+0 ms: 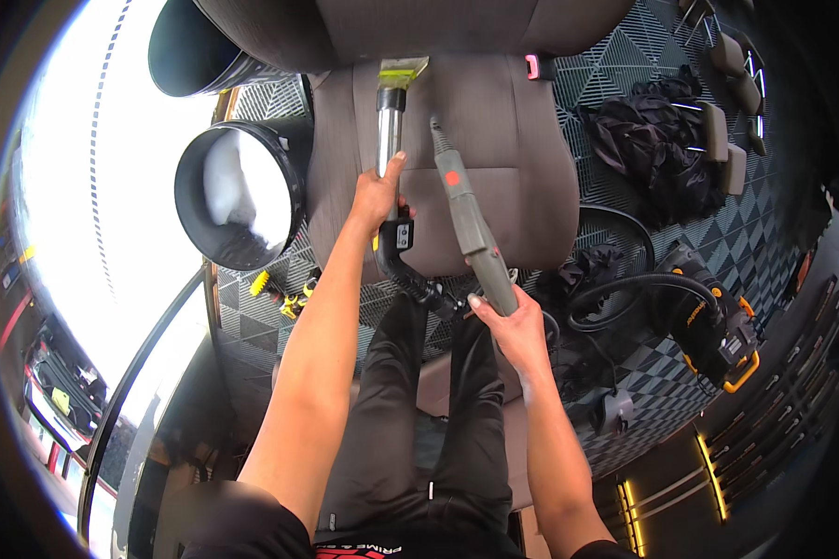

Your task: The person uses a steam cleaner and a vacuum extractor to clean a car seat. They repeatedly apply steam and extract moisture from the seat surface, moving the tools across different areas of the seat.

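Observation:
My left hand (377, 195) is wrapped around the metal tube of an upholstery extractor wand (389, 133). Its clear and yellow-green nozzle head (400, 72) rests on or just over the rear of a brown fabric car seat cushion (475, 216), near the backrest (426, 28). A black bent handle with a hose runs back from the tube toward my legs. In my right hand (514, 325) is the end of a grey steam gun (470, 216) with a red button. Its narrow tip points at the cushion, right of the wand; contact cannot be judged.
A black bucket (232, 255) with white foam stands left of the seat, below another black bucket (189, 56). Right are a heap of black fabric (654, 147), headrests (714, 133), a black hose (622, 279) and a black-yellow machine (706, 328). A yellow brush (259, 282) lies on the tiles.

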A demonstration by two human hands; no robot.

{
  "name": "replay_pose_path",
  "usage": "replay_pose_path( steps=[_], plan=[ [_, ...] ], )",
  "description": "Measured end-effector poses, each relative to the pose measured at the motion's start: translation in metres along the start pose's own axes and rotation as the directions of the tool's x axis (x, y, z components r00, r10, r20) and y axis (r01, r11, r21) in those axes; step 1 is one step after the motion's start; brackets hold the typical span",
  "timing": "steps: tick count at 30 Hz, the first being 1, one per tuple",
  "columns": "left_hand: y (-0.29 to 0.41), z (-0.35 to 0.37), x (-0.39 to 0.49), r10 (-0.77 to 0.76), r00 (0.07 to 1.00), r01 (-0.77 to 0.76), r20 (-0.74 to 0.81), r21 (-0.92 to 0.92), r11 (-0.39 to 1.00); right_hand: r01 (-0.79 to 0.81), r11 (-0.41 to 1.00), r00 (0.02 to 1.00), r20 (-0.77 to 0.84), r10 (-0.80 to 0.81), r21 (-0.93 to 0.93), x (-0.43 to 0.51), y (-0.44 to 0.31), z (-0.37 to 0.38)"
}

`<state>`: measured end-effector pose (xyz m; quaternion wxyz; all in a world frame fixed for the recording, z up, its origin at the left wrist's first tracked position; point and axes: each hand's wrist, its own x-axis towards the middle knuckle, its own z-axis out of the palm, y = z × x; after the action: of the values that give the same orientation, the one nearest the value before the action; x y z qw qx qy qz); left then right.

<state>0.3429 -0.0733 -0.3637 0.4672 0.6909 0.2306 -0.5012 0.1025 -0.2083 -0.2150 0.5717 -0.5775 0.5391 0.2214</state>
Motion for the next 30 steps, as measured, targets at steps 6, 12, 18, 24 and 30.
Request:
replay_pose_path(
  steps=[6,12,18,24,30],
  plan=[
    [-0.022,-0.002,-0.022,-0.028,0.999,0.026,-0.031,-0.052,0.998,-0.051,0.996,0.998,0.032,0.054,-0.078,0.008,-0.022,0.005],
    [-0.036,-0.016,-0.038,-0.042,0.999,0.041,-0.02,-0.03,0.999,0.01,0.998,1.0,0.011,-0.011,0.057,0.011,-0.013,0.018],
    [-0.089,-0.021,-0.085,-0.058,0.998,0.058,-0.004,-0.017,0.998,0.051,0.997,0.999,-0.01,-0.051,0.055,0.01,0.006,0.018],
    [-0.131,-0.017,-0.125,-0.043,0.998,0.04,-0.039,-0.066,0.997,-0.152,0.959,0.975,0.194,0.106,0.239,0.024,-0.01,0.015],
    [-0.131,-0.013,-0.107,0.041,0.998,-0.042,-0.04,-0.027,0.999,-0.345,0.811,0.918,0.348,0.188,0.473,0.029,-0.021,0.005]
  ],
)
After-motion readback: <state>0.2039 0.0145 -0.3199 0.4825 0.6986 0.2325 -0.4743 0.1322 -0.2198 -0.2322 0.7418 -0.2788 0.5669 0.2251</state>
